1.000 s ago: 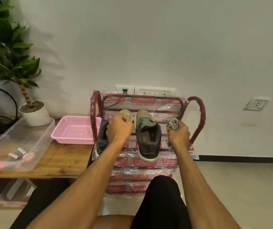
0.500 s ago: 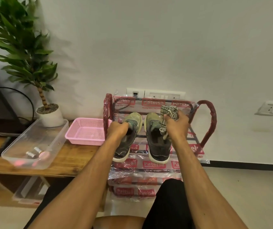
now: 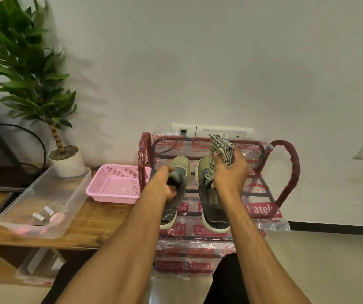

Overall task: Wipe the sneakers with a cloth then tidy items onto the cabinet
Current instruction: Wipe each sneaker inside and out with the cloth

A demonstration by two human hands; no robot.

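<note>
Sneakers (image 3: 214,213) on top tier of plastic-wrapped shoe rack (image 3: 144,154). Left hand (image 3: 162,186) grip curled round tilted left sneaker (image 3: 171,211) collar; right hand (image 3: 230,176) grip bunched round cloth (image 3: 222,148). Risk: slick wrap lets pair slide toward 6 o'clock; pink basket (image 3: 114,185) at 9 o'clock may get knocked.

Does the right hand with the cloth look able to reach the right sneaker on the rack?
Probably yes: the right hand grips the cloth right over the right sneaker, nothing between them.

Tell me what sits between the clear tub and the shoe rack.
Only the pink basket, sitting on the wooden cabinet between clear tub and shoe rack. Seen in the head view.
</note>
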